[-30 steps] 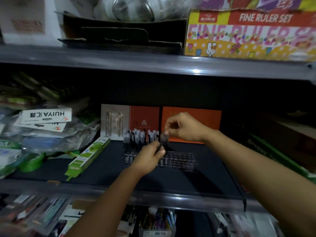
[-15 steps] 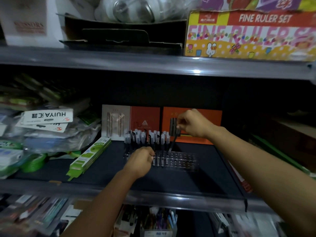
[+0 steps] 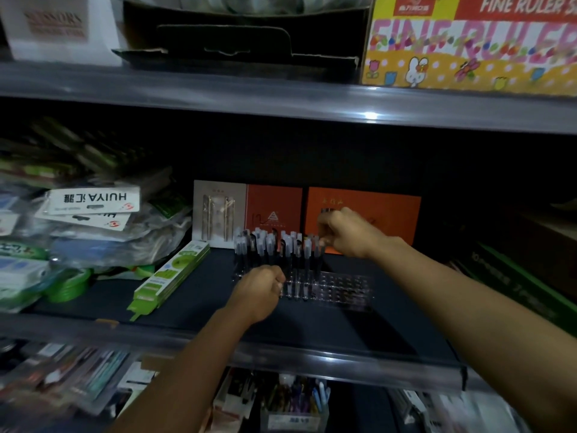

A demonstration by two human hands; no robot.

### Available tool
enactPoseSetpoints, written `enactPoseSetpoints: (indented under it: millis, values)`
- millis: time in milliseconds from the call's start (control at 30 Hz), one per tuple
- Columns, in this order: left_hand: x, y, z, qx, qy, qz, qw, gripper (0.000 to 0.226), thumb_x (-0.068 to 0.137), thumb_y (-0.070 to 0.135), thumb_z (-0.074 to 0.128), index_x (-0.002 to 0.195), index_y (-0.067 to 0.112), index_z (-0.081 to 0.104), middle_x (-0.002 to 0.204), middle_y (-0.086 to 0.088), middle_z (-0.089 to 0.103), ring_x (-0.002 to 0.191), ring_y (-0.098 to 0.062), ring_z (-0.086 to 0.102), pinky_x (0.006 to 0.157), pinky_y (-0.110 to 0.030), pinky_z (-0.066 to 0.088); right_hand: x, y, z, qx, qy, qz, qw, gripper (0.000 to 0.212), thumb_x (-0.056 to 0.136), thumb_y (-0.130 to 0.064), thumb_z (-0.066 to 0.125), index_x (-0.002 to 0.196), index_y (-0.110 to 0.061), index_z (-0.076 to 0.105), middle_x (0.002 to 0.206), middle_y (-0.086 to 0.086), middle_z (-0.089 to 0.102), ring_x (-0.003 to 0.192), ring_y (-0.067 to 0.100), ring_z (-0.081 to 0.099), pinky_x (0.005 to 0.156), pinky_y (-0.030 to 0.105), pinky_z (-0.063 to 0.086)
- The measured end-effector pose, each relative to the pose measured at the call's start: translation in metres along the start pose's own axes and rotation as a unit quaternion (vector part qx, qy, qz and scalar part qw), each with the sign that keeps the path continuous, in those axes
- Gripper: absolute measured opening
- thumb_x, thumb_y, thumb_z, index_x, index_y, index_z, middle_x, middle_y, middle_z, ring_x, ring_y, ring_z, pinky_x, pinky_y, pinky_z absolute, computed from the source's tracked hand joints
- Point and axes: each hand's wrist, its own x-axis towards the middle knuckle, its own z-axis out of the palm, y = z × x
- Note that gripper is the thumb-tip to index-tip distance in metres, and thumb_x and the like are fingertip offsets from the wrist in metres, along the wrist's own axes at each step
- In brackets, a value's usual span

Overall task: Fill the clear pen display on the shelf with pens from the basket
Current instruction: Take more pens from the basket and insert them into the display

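- Since prev. frame, right hand (image 3: 349, 234) had dropped lower over the rear pens; the slanted pen it carried then was no longer visible as a separate item. Left hand (image 3: 260, 289) had barely shifted, staying at the display's front-left edge.
- Right hand grip: fingers curled downward at the tops of the standing pens (image 3: 274, 248). A pinch on one cap looked probable, but frame too dark to confirm; cannot tell.
- Left hand grip: fingers curled against the front-left edge of the clear pen display (image 3: 340, 289), apparently steadying it. Whether they actually gripped the edge or held spare pens: cannot tell.
- Display contents: left section held upright pens w/ pale caps, packed close. Right section showed rows of vacant holes. Judged approx. half filled.
- Display location: on the dark shelf (image 3: 359, 329), just in front of the orange box (image 3: 390, 214) and the red box (image 3: 274, 210).
- Basket: not in view.
- Risk 1: pen tip missing its hole in low light, leaving the pen tilted against neighbours.
- Risk 2: right wrist brushing adjacent caps, tipping several pens at once.
- Risk 3: light display sliding rearward under insertion force if left hand released.
- Lower tub (image 3: 293, 404) below the shelf held assorted pens; not part of the task.
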Motion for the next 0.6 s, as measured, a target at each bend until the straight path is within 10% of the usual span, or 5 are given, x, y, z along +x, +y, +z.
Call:
enactPoseSetpoints:
  millis: [600]
  values:
    - [-0.005, -0.006, -0.008, 0.024, 0.023, 0.011, 0.999, 0.017, 0.095, 0.013, 0.043, 0.099, 0.015, 0.06, 0.105, -0.003, 0.06, 0.091, -0.019, 0.056, 0.078, -0.035, 0.05, -0.002, -0.009, 0.015, -0.053, 0.039, -0.012, 0.998, 0.021, 0.092, -0.034, 0.06, 0.099, -0.014, 0.059, 0.094, 0.004, 0.063, 0.088, 0.022, 0.06, 0.076, 0.041, 0.054]
